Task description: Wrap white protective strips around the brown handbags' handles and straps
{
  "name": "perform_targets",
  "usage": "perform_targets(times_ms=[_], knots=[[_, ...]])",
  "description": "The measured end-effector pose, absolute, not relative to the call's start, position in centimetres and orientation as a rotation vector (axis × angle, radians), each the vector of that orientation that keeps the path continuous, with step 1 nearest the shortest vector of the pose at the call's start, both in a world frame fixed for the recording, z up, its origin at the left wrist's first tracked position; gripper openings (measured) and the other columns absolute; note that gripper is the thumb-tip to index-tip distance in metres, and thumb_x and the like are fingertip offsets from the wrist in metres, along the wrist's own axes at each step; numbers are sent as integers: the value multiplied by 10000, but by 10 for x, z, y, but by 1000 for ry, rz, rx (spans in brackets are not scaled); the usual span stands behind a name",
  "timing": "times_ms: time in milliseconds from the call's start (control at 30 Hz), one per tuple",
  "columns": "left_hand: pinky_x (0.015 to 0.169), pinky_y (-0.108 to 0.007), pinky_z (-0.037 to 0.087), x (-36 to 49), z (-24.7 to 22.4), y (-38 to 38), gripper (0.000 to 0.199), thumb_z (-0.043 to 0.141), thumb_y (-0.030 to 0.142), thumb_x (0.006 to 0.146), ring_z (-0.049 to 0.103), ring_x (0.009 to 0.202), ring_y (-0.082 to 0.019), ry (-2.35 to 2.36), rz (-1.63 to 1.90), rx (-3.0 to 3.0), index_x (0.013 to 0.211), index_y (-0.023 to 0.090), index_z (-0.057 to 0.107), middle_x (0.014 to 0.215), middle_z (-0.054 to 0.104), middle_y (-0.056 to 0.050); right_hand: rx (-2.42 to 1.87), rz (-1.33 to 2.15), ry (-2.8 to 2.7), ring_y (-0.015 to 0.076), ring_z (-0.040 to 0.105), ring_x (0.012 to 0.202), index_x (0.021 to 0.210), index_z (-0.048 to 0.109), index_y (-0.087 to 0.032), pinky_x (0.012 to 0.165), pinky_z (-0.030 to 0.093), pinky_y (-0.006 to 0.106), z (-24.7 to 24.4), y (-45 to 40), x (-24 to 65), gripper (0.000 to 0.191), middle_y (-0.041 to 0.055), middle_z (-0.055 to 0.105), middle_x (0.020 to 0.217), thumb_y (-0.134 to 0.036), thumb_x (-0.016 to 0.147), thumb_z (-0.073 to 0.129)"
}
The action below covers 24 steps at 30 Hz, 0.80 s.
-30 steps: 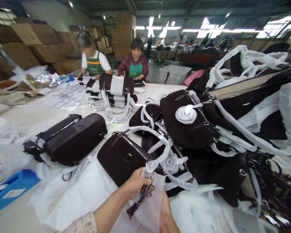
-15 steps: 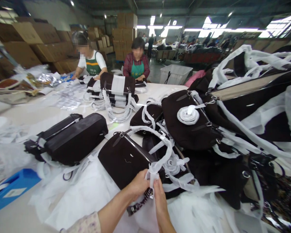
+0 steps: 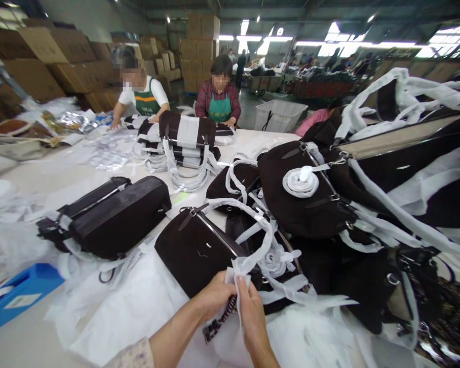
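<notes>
My left hand [image 3: 215,296] and my right hand [image 3: 250,312] are close together, both closed on a strip of white wrapping paper [image 3: 237,278] at the end of a handle. The handle [image 3: 269,240] is wound in the same white wrapping and arches over a dark brown handbag [image 3: 195,250] lying on its side. Below my fingers hangs a patterned strap or scarf [image 3: 219,323], partly hidden by the paper and my hands. On the bag a coiled, wrapped strap [image 3: 273,259] rests just right of the handle.
Another dark handbag [image 3: 118,217] lies at left, near a blue tape dispenser [image 3: 23,296]. More wrapped handbags [image 3: 302,204] pile up on the right. Stacked bags [image 3: 186,133] stand farther back, before two people in green aprons. White sheets [image 3: 138,312] cover the table's near side.
My hands have shifted slightly, and the white paper between them now stands up more spread at its top edge. The view has moved a little; the bags stay in place.
</notes>
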<state>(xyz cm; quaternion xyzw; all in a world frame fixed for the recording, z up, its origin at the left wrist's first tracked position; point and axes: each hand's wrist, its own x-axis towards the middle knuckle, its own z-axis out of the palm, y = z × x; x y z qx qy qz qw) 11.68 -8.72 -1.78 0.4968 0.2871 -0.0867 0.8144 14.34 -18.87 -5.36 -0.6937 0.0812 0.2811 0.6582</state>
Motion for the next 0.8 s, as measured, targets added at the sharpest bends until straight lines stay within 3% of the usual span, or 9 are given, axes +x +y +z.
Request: perform_targets(times_ms=[167,300,400,600,667,800], knots=[[808,-282,417,115,-15,-85,260,636,307,620,563,797,-188,618,-144,1071,801,124,672,708,624,-14,-1678,603,112,308,607,1038,956,730,-170,903,428,338,-47,-190,146,531,51,747,973,-633,744,582],[681,-275,412,116,-23,-89,271,552,353,674,528,658,-167,634,-107,1163,771,123,655,609,575,3,-1638,670,117,302,600,1069,989,732,-171,941,417,344,-50,-190,149,511,53,741,996,-602,744,607],[650,-258,395,116,-32,-91,273,518,373,720,505,660,-156,626,-38,1267,754,128,635,640,570,-3,-1486,743,152,285,612,1045,1037,716,-165,944,431,350,-52,-193,150,524,62,736,1001,-583,728,647],[579,-249,348,113,-39,-88,294,471,416,785,449,618,-143,609,-21,1513,680,150,541,636,506,-3,-1291,824,211,262,635,889,1041,690,-166,740,503,330,-58,-198,146,556,61,725,931,-620,726,625],[571,-245,337,110,-38,-87,298,453,421,793,424,605,-135,592,-50,1552,669,159,520,628,483,4,-1399,754,156,254,619,885,989,695,-171,751,483,312,-61,-197,144,503,44,713,874,-604,752,598],[588,-244,338,103,-36,-87,282,427,401,799,400,618,-135,621,-40,1645,650,171,493,626,465,8,-1752,518,-14,220,555,753,702,658,-181,707,423,285,-63,-193,141,468,3,621,670,-623,767,520]])
